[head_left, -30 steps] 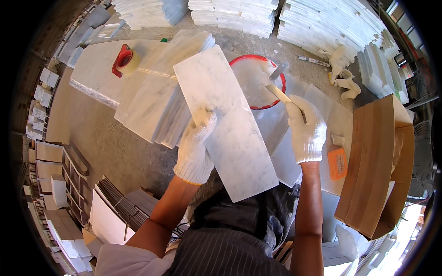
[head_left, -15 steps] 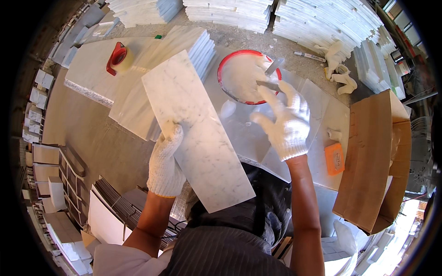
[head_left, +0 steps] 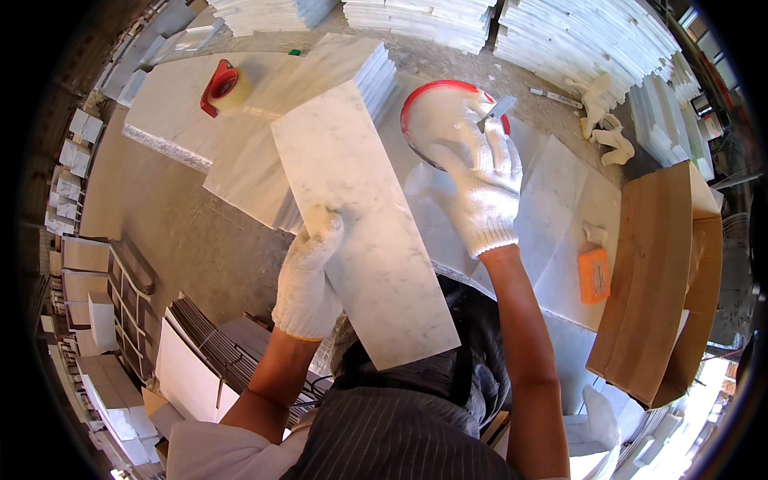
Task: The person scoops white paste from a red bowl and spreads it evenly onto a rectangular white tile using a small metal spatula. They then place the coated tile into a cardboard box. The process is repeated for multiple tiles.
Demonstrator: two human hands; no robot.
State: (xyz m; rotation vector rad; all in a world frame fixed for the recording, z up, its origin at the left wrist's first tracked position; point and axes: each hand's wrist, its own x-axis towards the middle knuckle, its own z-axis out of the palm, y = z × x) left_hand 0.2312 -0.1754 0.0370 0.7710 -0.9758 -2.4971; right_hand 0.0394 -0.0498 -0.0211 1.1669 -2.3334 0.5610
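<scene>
My left hand [head_left: 310, 276], in a white knit glove, grips the left long edge of a long white marble tile [head_left: 360, 216] and holds it up in front of me. The tile's near end is over my lap. My right hand [head_left: 478, 186], also gloved, is closed on a small scraper [head_left: 498, 110] whose blade reaches over a red-rimmed round bowl [head_left: 416, 104] of white paste. That bowl sits on marble slabs [head_left: 560, 200] lying flat ahead of me.
A red tape dispenser [head_left: 222, 86] lies on a slab at the far left. An orange block [head_left: 594, 274] and spare white gloves [head_left: 602, 120] rest at the right. A brown cardboard box [head_left: 664, 280] stands on the right. Stacks of white tiles [head_left: 560, 36] line the far side.
My right hand has moved from the right of the tile forward to the red-rimmed bowl with the scraper. The tile in my left hand has shifted slightly left and nearer.
</scene>
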